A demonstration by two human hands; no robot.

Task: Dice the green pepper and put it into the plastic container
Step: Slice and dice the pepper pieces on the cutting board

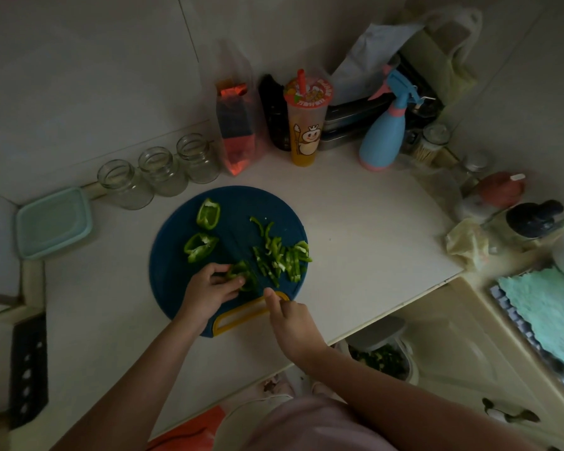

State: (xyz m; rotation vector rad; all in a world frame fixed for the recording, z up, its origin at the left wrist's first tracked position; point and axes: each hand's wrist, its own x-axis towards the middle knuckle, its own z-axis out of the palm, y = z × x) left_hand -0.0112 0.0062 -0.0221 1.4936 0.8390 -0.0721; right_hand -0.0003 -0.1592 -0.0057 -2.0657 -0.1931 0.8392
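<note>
My left hand (pixel 209 288) is curled over a pepper piece (pixel 241 275) at the lower middle of the blue cutting board (pixel 173 265), fingertips (pixel 240 281) pinning it down. My right hand (pixel 290 317) sits just right of it, over the board's yellow handle (pixel 238 317), with the forefinger stretched forward and the others folded. The light is so dim that I cannot tell whether they are wrapped round a dark knife or round nothing. If a blade is there, my biggest worry is how near my left fingertips lie to the line of the cut, because in this gloom I could misjudge it and nick a finger. The piece is curved and glossy, so it may rock or skid under pressure. The cut strips (pixel 282 255) are heaped at the board's right rim and could spill onto the counter when pushed. Two uncut pepper chunks (pixel 208 213) wait at the board's upper left, and nothing is diced yet. The plastic container (pixel 52 221) sits well apart at the left of the frame, so carrying bits across risks dropping some.
</note>
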